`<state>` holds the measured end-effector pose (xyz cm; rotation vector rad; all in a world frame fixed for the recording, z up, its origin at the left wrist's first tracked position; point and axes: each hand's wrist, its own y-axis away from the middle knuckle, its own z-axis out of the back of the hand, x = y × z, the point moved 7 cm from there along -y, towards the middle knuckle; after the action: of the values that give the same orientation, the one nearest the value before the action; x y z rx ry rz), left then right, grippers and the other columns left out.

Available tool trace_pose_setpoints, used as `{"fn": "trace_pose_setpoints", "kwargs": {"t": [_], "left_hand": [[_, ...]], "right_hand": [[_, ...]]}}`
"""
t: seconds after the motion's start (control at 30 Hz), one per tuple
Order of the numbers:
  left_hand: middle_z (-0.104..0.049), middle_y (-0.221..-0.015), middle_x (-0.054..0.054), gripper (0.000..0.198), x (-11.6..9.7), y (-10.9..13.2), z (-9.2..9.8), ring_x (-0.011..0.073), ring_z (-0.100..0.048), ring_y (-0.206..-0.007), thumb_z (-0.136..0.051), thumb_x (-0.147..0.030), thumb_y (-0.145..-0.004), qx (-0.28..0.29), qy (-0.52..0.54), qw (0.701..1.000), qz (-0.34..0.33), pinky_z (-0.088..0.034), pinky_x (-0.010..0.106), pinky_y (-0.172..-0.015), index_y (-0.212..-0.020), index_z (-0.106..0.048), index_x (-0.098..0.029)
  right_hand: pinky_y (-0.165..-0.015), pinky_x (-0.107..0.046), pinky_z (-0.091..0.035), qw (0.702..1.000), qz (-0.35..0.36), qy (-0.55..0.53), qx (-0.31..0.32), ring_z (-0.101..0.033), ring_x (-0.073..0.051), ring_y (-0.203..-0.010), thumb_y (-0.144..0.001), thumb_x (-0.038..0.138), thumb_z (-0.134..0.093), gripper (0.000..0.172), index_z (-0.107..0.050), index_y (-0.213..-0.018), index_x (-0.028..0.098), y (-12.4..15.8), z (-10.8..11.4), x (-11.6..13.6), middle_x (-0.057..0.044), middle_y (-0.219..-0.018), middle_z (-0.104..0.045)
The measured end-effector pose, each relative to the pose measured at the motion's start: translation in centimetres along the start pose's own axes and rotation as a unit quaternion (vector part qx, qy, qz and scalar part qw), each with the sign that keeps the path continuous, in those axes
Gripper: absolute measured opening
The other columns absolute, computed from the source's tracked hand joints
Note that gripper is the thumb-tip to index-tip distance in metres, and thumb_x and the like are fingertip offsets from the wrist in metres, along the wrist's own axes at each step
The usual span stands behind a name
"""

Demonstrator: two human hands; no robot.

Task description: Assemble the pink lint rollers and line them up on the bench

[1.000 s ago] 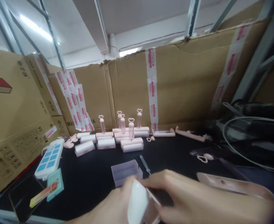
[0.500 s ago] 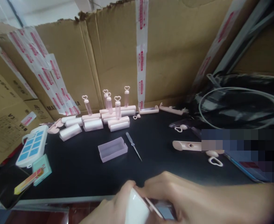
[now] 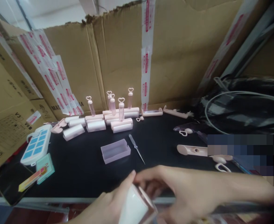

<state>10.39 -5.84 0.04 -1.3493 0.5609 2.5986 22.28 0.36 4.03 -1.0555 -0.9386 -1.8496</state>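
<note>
Low in the frame's centre, left hand [image 3: 109, 205] and right hand [image 3: 174, 193] both clasp a white-and-pink piece [image 3: 135, 207] over the table [image 3: 85, 174] edge; best keep it steady, thumbs pressing evenly.

White part [image 3: 134, 207] — lower end cut off, perhaps blurred

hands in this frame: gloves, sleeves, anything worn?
Both hands bare: left hand and right hand show no gloves, rings or markings. The right forearm is bare as far as the frame edge, no sleeve or watch in view. The picture is soft, so small details could be missed.
</note>
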Motion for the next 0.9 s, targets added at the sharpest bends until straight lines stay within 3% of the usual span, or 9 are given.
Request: {"fn": "trace_pose_setpoints", "kwargs": {"t": [0.1,0.23,0.33,0.4,0.47,0.53,0.63,0.77,0.9], "left_hand": [[-0.066,-0.108,0.007,0.093,-1.6,-0.6,1.9,0.0245,-0.066,-0.079,-0.063,-0.022,-0.068,-0.09,0.007,0.994,-0.055,-0.05,0.031,-0.074,-0.145,-0.012,-0.03],[-0.059,-0.116,0.008,0.105,-2.9,-2.0,3.5,0.0251,-0.06,-0.101,-0.067,-0.026,-0.071,-0.171,0.057,0.976,-0.119,-0.044,0.037,-0.093,-0.144,0.009,-0.029],[-0.041,-0.134,0.012,0.135,-2.3,-2.9,5.7,0.0291,-0.042,-0.124,-0.082,-0.035,-0.055,-0.211,0.051,0.96,-0.176,-0.032,0.043,-0.105,-0.139,0.024,-0.028],[-0.031,-0.138,0.015,0.148,-0.8,-3.4,7.7,0.0324,-0.032,-0.129,-0.087,-0.039,-0.04,-0.236,0.009,0.953,-0.193,-0.025,0.047,-0.108,-0.141,0.02,-0.026],[-0.028,-0.137,0.018,0.146,1.5,-4.0,9.3,0.0345,-0.027,-0.131,-0.088,-0.04,-0.035,-0.236,-0.023,0.953,-0.186,-0.019,0.05,-0.109,-0.143,0.009,-0.023],[-0.032,-0.135,0.018,0.137,4.1,-5.1,9.8,0.0338,-0.031,-0.129,-0.086,-0.04,-0.041,-0.193,0.0,0.968,-0.163,-0.021,0.051,-0.108,-0.143,0.004,-0.022],[-0.041,-0.131,0.015,0.113,6.5,-6.3,9.6,0.0285,-0.04,-0.125,-0.079,-0.037,-0.059,-0.15,0.068,0.975,-0.147,-0.025,0.046,-0.107,-0.142,-0.003,-0.022],[-0.04,-0.136,0.014,0.102,7.1,-6.4,9.6,0.0286,-0.035,-0.129,-0.08,-0.031,-0.057,-0.15,0.08,0.973,-0.153,-0.024,0.044,-0.109,-0.138,-0.02,-0.02],[-0.044,-0.136,0.012,0.085,7.1,-6.3,9.5,0.03,-0.037,-0.128,-0.079,-0.033,-0.059,-0.123,0.048,0.98,-0.149,-0.025,0.045,-0.108,-0.132,-0.039,-0.019]], "right_hand": [[-0.079,-0.03,-0.051,0.991,0.024,-0.13,-0.027,-0.062,-0.018,-0.089,-0.069,0.035,-0.07,0.057,-0.052,-0.12,0.015,-1.0,1.1,-0.4,-0.007,-0.102,-0.063],[-0.084,-0.035,-0.048,0.978,0.113,-0.148,-0.098,-0.06,-0.024,-0.095,-0.076,0.049,-0.063,0.043,-0.062,-0.101,0.013,-2.4,2.6,0.1,-0.009,-0.1,-0.065],[-0.083,-0.035,-0.047,0.968,0.142,-0.077,-0.191,-0.061,-0.025,-0.094,-0.082,0.045,-0.057,0.036,-0.063,-0.101,0.015,-3.2,5.0,1.3,-0.009,-0.099,-0.067],[-0.085,-0.036,-0.045,0.954,0.177,0.011,-0.243,-0.059,-0.026,-0.096,-0.085,0.044,-0.053,0.036,-0.062,-0.105,0.016,-3.7,7.0,3.1,-0.009,-0.102,-0.066],[-0.087,-0.037,-0.044,0.933,0.214,0.107,-0.269,-0.058,-0.026,-0.097,-0.086,0.045,-0.051,0.037,-0.061,-0.107,0.018,-4.6,8.4,5.0,-0.009,-0.104,-0.065],[-0.084,-0.036,-0.044,0.921,0.23,0.199,-0.245,-0.058,-0.024,-0.094,-0.088,0.046,-0.047,0.037,-0.062,-0.105,0.018,-6.3,8.7,6.3,-0.008,-0.1,-0.065],[-0.075,-0.031,-0.046,0.91,0.231,0.305,-0.162,-0.06,-0.021,-0.086,-0.09,0.044,-0.042,0.037,-0.064,-0.1,0.016,-9.6,7.3,6.3,-0.008,-0.094,-0.065],[-0.066,-0.028,-0.045,0.869,0.231,0.428,-0.088,-0.061,-0.02,-0.077,-0.089,0.05,-0.044,0.044,-0.064,-0.106,0.015,-12.8,3.9,4.9,-0.009,-0.089,-0.063],[-0.065,-0.029,-0.044,0.823,0.231,0.512,-0.083,-0.061,-0.021,-0.074,-0.088,0.053,-0.042,0.053,-0.06,-0.118,0.013,-13.5,1.8,4.3,-0.011,-0.087,-0.063]]}}
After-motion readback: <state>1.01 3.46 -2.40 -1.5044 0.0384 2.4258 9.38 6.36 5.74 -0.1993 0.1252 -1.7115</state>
